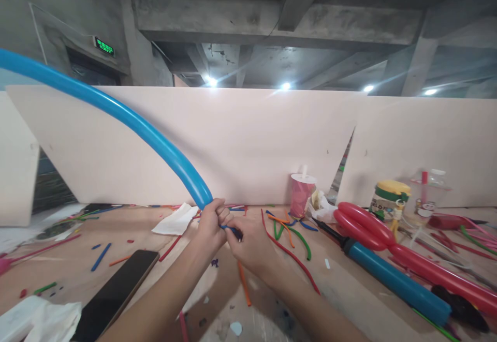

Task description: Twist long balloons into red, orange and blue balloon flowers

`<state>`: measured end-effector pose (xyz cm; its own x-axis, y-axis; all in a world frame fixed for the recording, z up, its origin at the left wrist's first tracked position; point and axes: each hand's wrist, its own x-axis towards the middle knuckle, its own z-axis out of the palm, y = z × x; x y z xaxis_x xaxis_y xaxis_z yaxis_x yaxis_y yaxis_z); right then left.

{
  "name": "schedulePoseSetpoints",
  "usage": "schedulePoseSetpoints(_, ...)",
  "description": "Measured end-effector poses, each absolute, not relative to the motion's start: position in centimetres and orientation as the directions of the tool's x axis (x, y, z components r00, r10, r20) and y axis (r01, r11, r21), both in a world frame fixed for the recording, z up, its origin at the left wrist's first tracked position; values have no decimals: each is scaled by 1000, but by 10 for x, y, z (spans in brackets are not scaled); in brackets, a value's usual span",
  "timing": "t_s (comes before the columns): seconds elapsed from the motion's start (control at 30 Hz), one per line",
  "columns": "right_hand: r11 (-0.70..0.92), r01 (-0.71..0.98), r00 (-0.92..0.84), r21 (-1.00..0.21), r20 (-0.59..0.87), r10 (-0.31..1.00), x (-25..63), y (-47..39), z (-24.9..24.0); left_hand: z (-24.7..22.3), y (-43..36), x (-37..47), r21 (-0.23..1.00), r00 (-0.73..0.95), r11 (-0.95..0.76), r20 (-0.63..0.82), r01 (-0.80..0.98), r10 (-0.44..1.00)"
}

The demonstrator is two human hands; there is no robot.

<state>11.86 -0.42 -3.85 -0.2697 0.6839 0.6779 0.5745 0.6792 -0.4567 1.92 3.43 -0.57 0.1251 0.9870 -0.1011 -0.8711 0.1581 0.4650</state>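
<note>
A long inflated blue modelling balloon (135,122) curves from the left edge of the view down to my hands. My left hand (214,223) is closed around its lower end. Close beside it, my right hand (248,241) pinches the thin uninflated blue tail of the same balloon. Part of that tail shows between the two hands, and the rest is hidden by my fingers. Both hands are held above the cluttered table (217,326).
Right of my hands lie a blue balloon pump (392,274) and a twisted red balloon (438,274). A pink cup (302,197) and a yellow-lidded jar (390,199) stand behind. A black phone (116,295) lies left. Uninflated balloons and scraps are scattered about; a white board (240,145) closes the back.
</note>
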Motion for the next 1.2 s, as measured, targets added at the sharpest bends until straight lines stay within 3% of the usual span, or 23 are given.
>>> schedulePoseSetpoints(0.33, 693, 544, -278, -474, 677, 681, 120, 1, -40, -9, 37, 16, 431, 218, 230, -78, -873, 973)
schedulePoseSetpoints(0.5, 653, 591, -235, -474, 674, 701, 122, 4, -41, -12, 38, 16, 465, 178, 152, 12, -872, 984)
schedulePoseSetpoints(1.2, 624, 592, -194, -511, 660, 725, 125, 5, -37, -11, 41, 10, 468, 76, 60, 16, -882, 997)
